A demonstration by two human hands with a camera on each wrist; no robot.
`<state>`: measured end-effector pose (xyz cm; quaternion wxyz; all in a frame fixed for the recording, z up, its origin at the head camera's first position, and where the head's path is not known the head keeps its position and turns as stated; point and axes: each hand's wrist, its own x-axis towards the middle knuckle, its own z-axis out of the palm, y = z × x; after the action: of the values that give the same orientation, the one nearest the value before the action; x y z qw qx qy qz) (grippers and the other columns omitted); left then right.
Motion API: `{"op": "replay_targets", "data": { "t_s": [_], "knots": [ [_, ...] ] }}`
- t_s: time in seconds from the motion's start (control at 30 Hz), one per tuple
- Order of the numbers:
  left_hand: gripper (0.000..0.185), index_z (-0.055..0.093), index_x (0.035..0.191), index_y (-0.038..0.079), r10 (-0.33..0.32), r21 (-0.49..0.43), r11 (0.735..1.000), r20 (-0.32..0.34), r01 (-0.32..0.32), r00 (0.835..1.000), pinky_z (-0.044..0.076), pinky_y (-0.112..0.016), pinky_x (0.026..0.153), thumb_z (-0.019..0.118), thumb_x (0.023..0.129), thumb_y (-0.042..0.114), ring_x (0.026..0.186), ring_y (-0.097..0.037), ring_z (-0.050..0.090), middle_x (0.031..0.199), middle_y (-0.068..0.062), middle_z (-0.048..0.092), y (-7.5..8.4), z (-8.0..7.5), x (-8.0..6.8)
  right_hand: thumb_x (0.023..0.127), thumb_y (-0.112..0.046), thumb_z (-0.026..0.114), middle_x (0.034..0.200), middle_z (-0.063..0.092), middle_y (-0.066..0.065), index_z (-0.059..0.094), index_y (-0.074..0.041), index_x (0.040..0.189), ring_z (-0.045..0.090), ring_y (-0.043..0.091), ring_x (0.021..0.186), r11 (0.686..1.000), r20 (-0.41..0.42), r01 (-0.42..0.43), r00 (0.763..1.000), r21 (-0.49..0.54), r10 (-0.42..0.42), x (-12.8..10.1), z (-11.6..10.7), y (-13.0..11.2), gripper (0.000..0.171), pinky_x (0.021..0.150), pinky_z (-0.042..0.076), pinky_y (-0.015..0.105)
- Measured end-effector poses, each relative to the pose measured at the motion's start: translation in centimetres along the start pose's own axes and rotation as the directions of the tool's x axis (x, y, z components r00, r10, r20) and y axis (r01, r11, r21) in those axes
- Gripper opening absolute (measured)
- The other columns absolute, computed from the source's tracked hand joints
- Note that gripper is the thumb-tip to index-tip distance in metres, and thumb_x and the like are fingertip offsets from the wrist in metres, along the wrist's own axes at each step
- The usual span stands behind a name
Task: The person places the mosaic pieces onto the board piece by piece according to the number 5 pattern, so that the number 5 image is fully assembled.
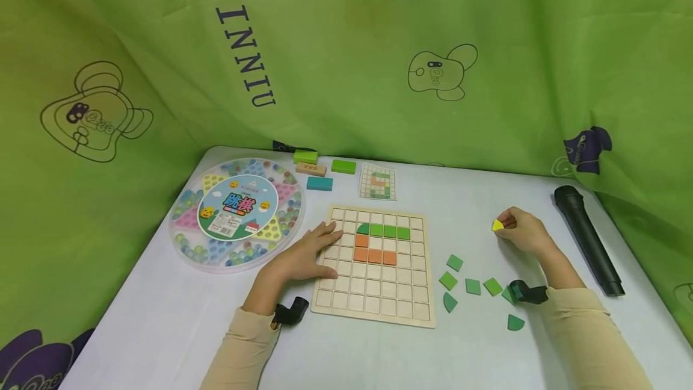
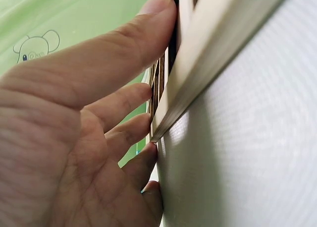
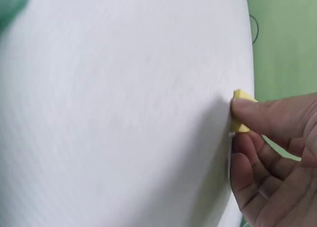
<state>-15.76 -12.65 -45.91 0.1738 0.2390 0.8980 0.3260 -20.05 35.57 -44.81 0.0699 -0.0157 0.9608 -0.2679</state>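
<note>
A wooden grid board (image 1: 373,312) lies in the middle of the table. Set in its squares are a green row of tiles (image 1: 390,231) and several orange tiles (image 1: 375,256). My left hand (image 1: 303,254) rests on the board's left edge, thumb and fingers spread; the left wrist view shows the fingertips at the wooden rim. Over the table to the right, my right hand (image 1: 524,230) pinches a small yellow tile (image 1: 497,226) between thumb and fingers. The right wrist view has this yellow tile (image 3: 241,125) partly covered by the thumb.
Loose green tiles (image 1: 473,286) lie right of the board, one partly behind the right wrist camera. A round marble game box (image 1: 238,260) stands at left, with blocks (image 1: 319,183) and a pattern card (image 1: 378,182) behind the board. A black microphone (image 1: 587,239) lies far right.
</note>
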Motion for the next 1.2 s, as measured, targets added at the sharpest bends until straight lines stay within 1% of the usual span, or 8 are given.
{"op": "replay_targets", "data": {
  "t_s": [0.13,0.23,0.33,0.47,0.6,0.8,1.07,1.2],
  "knots": [
    [0.086,0.034,0.148,0.016,0.0,0.0,1.0,0.002,0.0,1.0,0.011,-0.052,0.118,0.078,0.076,0.035,0.147,-0.029,0.007,0.159,-0.006,0.017,-0.1,0.0,0.0,0.087,-0.009,0.064,0.092,0.06,0.019,0.055,0.006,0.1,0.056,0.027,0.084,1.0,-0.024,0.019,1.0,0.011,-0.019,-0.6,0.3,-1.7,0.022,0.066,0.044,0.027],
    [0.087,0.034,0.148,0.017,-0.009,0.009,1.0,0.003,0.009,1.0,0.012,-0.053,0.118,0.078,0.076,0.036,0.147,-0.029,0.007,0.159,-0.005,0.016,0.0,-0.1,0.0,0.089,-0.008,0.062,0.093,0.063,0.019,0.057,0.004,0.099,0.059,0.028,0.086,0.998,-0.061,0.057,0.997,0.032,-0.055,-1.4,1.1,-4.1,0.016,0.068,0.047,0.03],
    [0.087,0.034,0.148,0.019,-0.024,0.018,1.0,0.001,0.024,1.0,0.014,-0.054,0.117,0.078,0.075,0.036,0.147,-0.029,0.007,0.159,-0.004,0.016,0.1,-0.2,0.1,0.089,-0.007,0.062,0.094,0.065,0.016,0.059,0.001,0.099,0.061,0.028,0.088,0.988,-0.074,0.126,0.99,0.091,-0.119,-2.3,2.9,-7.1,0.013,0.071,0.05,0.032],
    [0.087,0.034,0.148,0.019,-0.031,0.012,0.999,0.0,0.031,1.0,0.014,-0.054,0.117,0.079,0.075,0.036,0.147,-0.029,0.007,0.159,-0.004,0.016,0.1,-0.3,0.1,0.088,-0.008,0.065,0.089,0.065,0.009,0.061,-0.003,0.096,0.061,0.021,0.083,0.957,0.001,0.198,0.979,0.21,-0.203,-3.4,6.0,-11.0,0.011,0.069,0.051,0.027],
    [0.087,0.034,0.148,0.018,-0.025,0.008,1.0,0.008,0.025,1.0,0.012,-0.053,0.118,0.078,0.076,0.036,0.147,-0.029,0.007,0.159,-0.004,0.016,-0.1,-0.1,0.2,0.087,-0.007,0.066,0.084,0.063,0.003,0.062,-0.006,0.093,0.057,0.015,0.078,0.938,0.091,0.214,0.965,0.273,-0.247,-3.8,8.6,-13.4,0.008,0.065,0.05,0.023],
    [0.087,0.034,0.148,0.018,-0.028,0.007,1.0,0.012,0.028,1.0,0.013,-0.054,0.117,0.078,0.076,0.035,0.147,-0.029,0.006,0.159,-0.004,0.016,-0.1,0.1,0.2,0.086,-0.006,0.065,0.079,0.061,0.0,0.062,-0.007,0.09,0.055,0.012,0.074,0.951,0.134,0.21,0.96,0.226,-0.244,-3.8,10.2,-14.4,0.006,0.065,0.048,0.023],
    [0.087,0.034,0.148,0.019,-0.039,0.011,0.999,0.004,0.039,0.999,0.015,-0.054,0.117,0.078,0.075,0.037,0.147,-0.029,0.007,0.159,-0.003,0.016,0.2,-0.1,0.1,0.086,-0.006,0.065,0.079,0.06,-0.001,0.063,-0.008,0.09,0.054,0.011,0.074,0.96,0.135,0.21,0.962,0.187,-0.237,-3.7,10.4,-14.7,0.005,0.065,0.047,0.023],
    [0.087,0.034,0.148,0.018,-0.034,0.01,0.999,0.004,0.034,0.999,0.014,-0.055,0.117,0.078,0.075,0.036,0.147,-0.031,0.007,0.159,-0.004,0.016,0.2,0.0,0.1,0.087,-0.01,0.066,0.082,0.061,-0.001,0.064,-0.008,0.092,0.055,0.011,0.075,0.958,0.142,0.208,0.961,0.197,-0.238,-4.0,10.1,-14.6,0.005,0.066,0.048,0.024]
  ]
}}
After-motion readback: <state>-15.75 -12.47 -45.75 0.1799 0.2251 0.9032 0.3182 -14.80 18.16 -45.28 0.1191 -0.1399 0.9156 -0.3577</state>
